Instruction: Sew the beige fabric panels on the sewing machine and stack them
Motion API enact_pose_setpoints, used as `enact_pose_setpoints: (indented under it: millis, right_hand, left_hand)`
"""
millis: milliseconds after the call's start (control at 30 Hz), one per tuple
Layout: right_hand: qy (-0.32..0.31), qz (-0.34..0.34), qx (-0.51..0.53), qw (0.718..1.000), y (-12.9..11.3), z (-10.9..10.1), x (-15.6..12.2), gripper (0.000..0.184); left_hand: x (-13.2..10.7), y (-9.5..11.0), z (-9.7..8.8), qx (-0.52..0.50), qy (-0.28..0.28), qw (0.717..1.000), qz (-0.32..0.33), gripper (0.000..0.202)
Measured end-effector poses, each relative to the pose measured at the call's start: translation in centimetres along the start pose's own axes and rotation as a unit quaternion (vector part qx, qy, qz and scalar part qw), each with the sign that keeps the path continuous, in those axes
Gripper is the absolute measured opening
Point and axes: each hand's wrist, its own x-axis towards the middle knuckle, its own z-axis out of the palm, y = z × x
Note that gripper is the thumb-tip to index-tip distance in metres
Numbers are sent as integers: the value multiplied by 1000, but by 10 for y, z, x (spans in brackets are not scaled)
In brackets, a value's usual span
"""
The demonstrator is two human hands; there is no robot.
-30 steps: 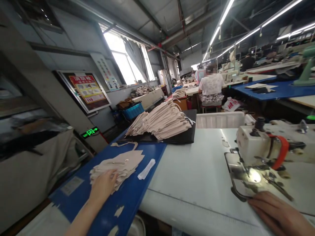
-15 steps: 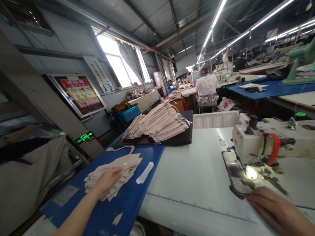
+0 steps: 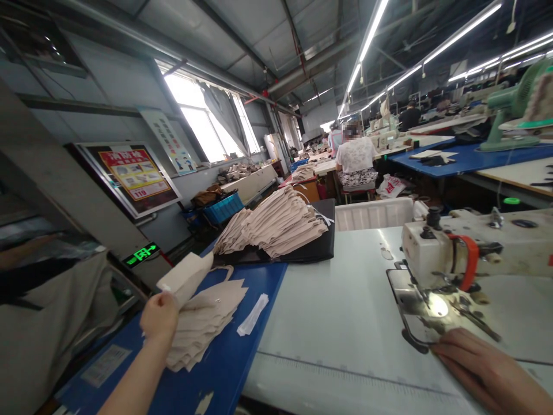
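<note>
My left hand [image 3: 159,316] is closed on one beige fabric piece [image 3: 185,276], lifted off the small stack of beige pieces [image 3: 207,323] on the blue table section [image 3: 224,369]. My right hand [image 3: 479,369] lies flat on the white table [image 3: 337,323], fingers stretched out, just in front of the sewing machine's lit needle plate [image 3: 421,305]. The white sewing machine [image 3: 466,259] with its red band stands at the right. A white label strip [image 3: 253,314] lies beside the stack.
A large heap of beige pieces [image 3: 276,225] rests on a black sheet further back. Behind it is a white ribbed bin [image 3: 374,213]. A person in a white top [image 3: 356,158] sits at a far table. A wall sign and green exit light are at the left.
My left hand went from resting on the small stack to lifting one beige piece up off it. My right hand stayed by the needle plate.
</note>
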Motion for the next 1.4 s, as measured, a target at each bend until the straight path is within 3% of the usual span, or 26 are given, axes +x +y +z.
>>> enact_pose_setpoints:
  millis: [67, 133, 233, 300, 400, 500, 600, 700, 800, 867, 1033, 1133, 1267, 1400]
  right_hand:
    - [-7, 9, 8, 1000, 0, 1, 0, 24]
    - [-14, 15, 17, 1000, 0, 2, 0, 24]
    - [-21, 22, 26, 999, 0, 3, -1, 25]
    - [-25, 26, 30, 999, -2, 2, 0, 26]
    - [-28, 28, 27, 999, -6, 0, 3, 29]
    - [-34, 25, 18, 999, -11, -4, 7, 30]
    - [-33, 32, 10, 999, -14, -7, 11, 30]
    - [-24, 38, -1, 999, -13, -8, 15, 27]
    - [-27, 33, -16, 999, -12, -8, 16, 24]
    - [-31, 23, -23, 999, -11, -8, 17, 23]
    - [-50, 10, -35, 998, -13, -8, 19, 20]
    - [-67, 7, -22, 997, -20, -9, 23, 19]
    - [-97, 2, -12, 995, -29, -7, 25, 18]
    - [-71, 5, -5, 997, -30, -2, 19, 21]
  left_hand:
    - [4, 11, -19, 4, 65, 997, -51, 52]
    - [4, 29, -40, -15, 110, 993, -35, 56]
    - [-11, 65, -65, -84, 160, 978, 108, 49]
    - [-37, 92, -68, -113, 171, 951, 233, 43]
    - [-103, 133, -43, -121, 122, 892, 417, 37]
    - [-190, 173, 4, -169, 57, 800, 573, 49]
    - [-267, 209, 41, -208, -3, 756, 620, 52]
    - [-305, 234, 51, -245, -20, 714, 656, 40]
    - [-303, 246, 44, -261, -17, 688, 677, 35]
    - [-292, 251, 40, -275, -25, 688, 671, 39]
    - [-271, 265, 50, -229, -167, 758, 588, 41]
    - [-272, 277, 57, -174, -242, 767, 569, 47]
    - [-281, 295, 55, -170, -265, 782, 537, 48]
    - [-285, 300, 40, -192, -258, 788, 524, 45]
